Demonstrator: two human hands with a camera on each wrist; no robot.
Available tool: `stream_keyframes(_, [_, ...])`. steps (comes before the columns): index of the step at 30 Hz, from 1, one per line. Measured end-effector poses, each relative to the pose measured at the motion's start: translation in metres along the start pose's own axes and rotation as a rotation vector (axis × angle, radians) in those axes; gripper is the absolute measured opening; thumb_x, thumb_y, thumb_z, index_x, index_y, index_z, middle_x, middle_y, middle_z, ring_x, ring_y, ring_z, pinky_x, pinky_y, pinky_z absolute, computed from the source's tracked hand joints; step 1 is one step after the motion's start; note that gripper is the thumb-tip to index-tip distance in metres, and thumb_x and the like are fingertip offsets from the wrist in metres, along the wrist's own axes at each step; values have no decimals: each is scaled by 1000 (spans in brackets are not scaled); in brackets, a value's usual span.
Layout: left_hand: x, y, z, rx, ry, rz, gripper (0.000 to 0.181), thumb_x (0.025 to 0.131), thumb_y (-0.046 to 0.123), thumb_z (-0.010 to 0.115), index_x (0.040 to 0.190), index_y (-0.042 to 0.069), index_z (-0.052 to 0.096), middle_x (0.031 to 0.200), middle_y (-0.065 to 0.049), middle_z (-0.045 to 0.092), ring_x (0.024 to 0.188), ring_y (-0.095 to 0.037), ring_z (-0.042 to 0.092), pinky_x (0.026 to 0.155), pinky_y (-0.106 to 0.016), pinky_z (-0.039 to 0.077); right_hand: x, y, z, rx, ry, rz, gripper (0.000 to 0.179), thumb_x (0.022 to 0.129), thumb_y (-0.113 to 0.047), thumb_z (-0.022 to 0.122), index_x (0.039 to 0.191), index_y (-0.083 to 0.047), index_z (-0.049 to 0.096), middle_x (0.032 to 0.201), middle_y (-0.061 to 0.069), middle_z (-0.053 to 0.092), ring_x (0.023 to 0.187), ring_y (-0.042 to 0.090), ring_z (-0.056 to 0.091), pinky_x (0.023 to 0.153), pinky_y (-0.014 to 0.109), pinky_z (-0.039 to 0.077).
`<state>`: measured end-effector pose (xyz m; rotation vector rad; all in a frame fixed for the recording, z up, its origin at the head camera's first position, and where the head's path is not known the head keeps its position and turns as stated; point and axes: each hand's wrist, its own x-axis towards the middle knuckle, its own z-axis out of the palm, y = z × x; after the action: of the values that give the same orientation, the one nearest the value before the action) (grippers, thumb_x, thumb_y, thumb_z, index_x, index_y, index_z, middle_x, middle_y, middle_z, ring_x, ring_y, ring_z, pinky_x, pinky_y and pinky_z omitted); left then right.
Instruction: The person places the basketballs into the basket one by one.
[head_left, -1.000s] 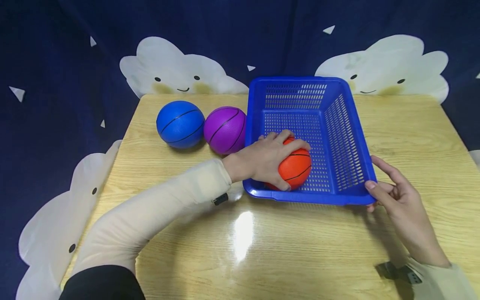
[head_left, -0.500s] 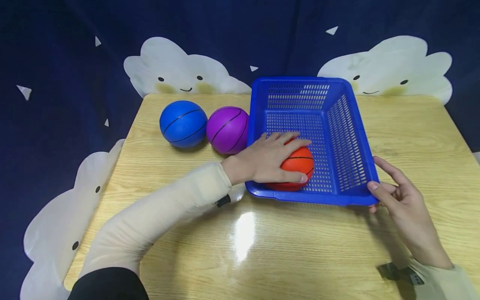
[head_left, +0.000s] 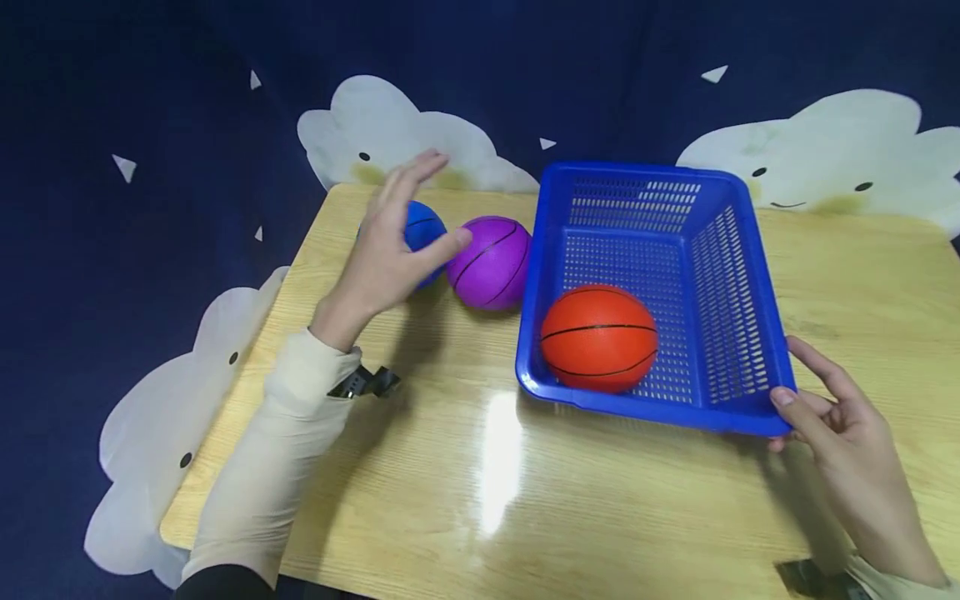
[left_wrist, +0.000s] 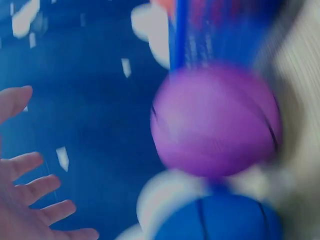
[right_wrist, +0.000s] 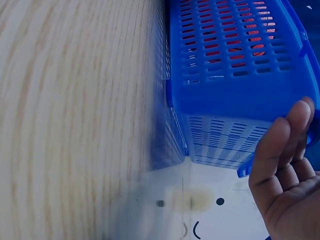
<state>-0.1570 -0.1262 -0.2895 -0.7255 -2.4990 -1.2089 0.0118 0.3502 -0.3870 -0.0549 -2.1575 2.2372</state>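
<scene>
In the head view, an orange-red mini basketball (head_left: 599,338) lies in the near left corner of a blue plastic basket (head_left: 652,412). My right hand (head_left: 851,442) pinches the basket's near right corner, thumb on the rim and fingers beneath. Raised over the table at the left, my left hand (head_left: 386,250) has its fingers spread and holds nothing. It partly covers a blue ball (head_left: 424,227). A purple ball (head_left: 489,263) sits between the blue ball and the basket, with my left thumb overlapping its edge. The left wrist view shows the spread left fingers apart from the purple ball (left_wrist: 215,120).
The wooden table (head_left: 420,492) has its left edge just beyond my left forearm. A dark blue cloth (head_left: 480,75) with white cloud faces hangs behind and at the left. Small black devices (head_left: 367,382) are strapped to my wrists.
My left hand has let go of the orange-red ball inside the basket and moved left, up over the blue ball. My right hand keeps its grip. The head view has shifted slightly left.
</scene>
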Motion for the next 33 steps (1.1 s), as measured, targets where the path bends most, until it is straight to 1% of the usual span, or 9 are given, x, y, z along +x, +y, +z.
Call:
stream_keyframes(1, [-3, -12, -8, -1, 39, -48, 84, 94, 36, 82, 166, 15, 45, 173, -3, 37, 158, -16, 28, 127, -45, 23, 0, 0, -1, 2, -2, 4, 64, 110, 6, 58, 168, -15, 42, 111, 2, 82, 77, 12, 76, 64, 22, 59])
stream_keyframes(3, [-9, -36, -20, -5, 80, -148, 95, 90, 36, 86, 170, 17, 38, 175, -2, 31, 160, -18, 23, 128, -48, 21, 1, 1, -2, 3, -8, 13, 65, 110, 6, 57, 169, -16, 41, 111, 1, 82, 78, 12, 76, 66, 22, 59])
stream_keyframes(6, [-19, -68, -24, -30, 43, -295, 112, 85, 38, 91, 175, 23, 25, 179, -2, 18, 163, -23, 15, 129, -58, 19, -3, 0, -5, -19, 6, 37, 66, 110, 4, 58, 169, -18, 40, 111, 0, 82, 78, 13, 76, 69, 21, 58])
stream_keyframes(8, [-23, -84, -21, -40, 2, -354, 121, 82, 37, 94, 176, 26, 19, 181, -3, 11, 164, -28, 13, 128, -64, 19, -5, 0, -6, -26, 11, 49, 66, 110, 4, 58, 170, -18, 40, 110, 0, 82, 78, 13, 75, 71, 20, 57])
stream_keyframes(10, [-26, -97, -16, -48, -33, -383, 127, 79, 35, 97, 176, 28, 16, 181, -5, 6, 164, -34, 13, 126, -67, 20, -5, 0, -6, -23, 17, 57, 66, 110, 4, 58, 170, -18, 40, 110, 0, 82, 78, 14, 75, 73, 20, 57])
stream_keyframes(13, [-27, -108, -9, -58, -49, -394, 131, 76, 31, 101, 176, 30, 17, 181, -6, 5, 162, -39, 17, 125, -67, 24, -5, 1, -5, -11, 23, 58, 66, 110, 5, 58, 169, -18, 41, 110, 0, 82, 78, 14, 76, 74, 20, 57])
stream_keyframes(20, [-29, -118, 1, -48, -5, -418, 123, 73, 27, 103, 171, 26, 29, 172, -13, 21, 152, -46, 35, 120, -67, 35, -1, 1, -2, 18, 16, 34, 65, 110, 7, 56, 169, -17, 42, 113, 1, 82, 84, 13, 78, 69, 22, 58])
stream_keyframes(27, [-31, -119, 4, -36, 26, -402, 118, 75, 29, 102, 169, 28, 31, 166, -14, 26, 150, -46, 37, 118, -67, 37, -2, 1, -3, 34, 10, 10, 64, 110, 9, 54, 168, -17, 42, 114, 3, 82, 86, 12, 78, 68, 22, 58])
stream_keyframes(33, [-38, -122, -1, -10, 75, -390, 117, 75, 31, 101, 170, 27, 31, 167, -13, 28, 151, -44, 37, 117, -70, 37, -2, 3, -2, -7, 18, 6, 64, 110, 7, 56, 168, -16, 42, 111, 1, 82, 87, 11, 77, 67, 23, 58])
